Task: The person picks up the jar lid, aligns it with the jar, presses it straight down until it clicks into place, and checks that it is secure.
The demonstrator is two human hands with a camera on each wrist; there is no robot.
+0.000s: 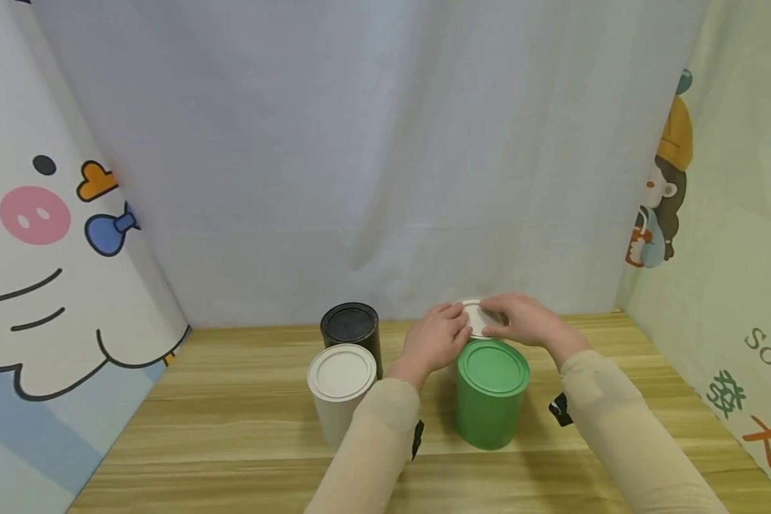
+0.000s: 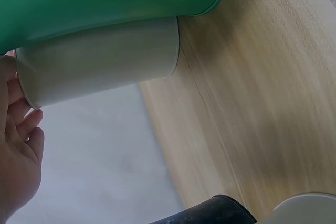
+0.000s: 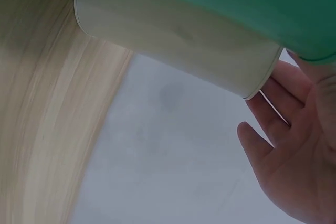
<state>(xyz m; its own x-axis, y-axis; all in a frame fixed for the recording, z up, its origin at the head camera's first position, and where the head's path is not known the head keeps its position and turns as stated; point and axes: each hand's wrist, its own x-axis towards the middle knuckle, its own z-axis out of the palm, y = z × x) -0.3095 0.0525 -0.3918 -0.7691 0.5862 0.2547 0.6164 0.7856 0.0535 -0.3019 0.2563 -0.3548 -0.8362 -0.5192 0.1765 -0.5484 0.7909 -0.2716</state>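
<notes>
A pale can (image 2: 100, 61) with a white lid (image 1: 476, 318) stands behind a green can (image 1: 491, 400), which partly hides it in the head view. My left hand (image 1: 435, 335) grips the lid's left edge, its fingertips over the rim. On the opposite side, my right hand (image 1: 527, 320) holds the lid between thumb and fingers. The right wrist view has the fingers (image 3: 275, 111) at the can's top rim, with the little finger held away from it. The lid appears seated on the can.
Left of my hands, a black can (image 1: 350, 325) stands behind another pale can (image 1: 342, 375), both lidded. The wooden table (image 1: 231, 414) ends at a grey curtain (image 1: 295, 178). Cartoon-printed panels (image 1: 45, 285) line the sides. Black straps (image 1: 560, 410) hang under my sleeves.
</notes>
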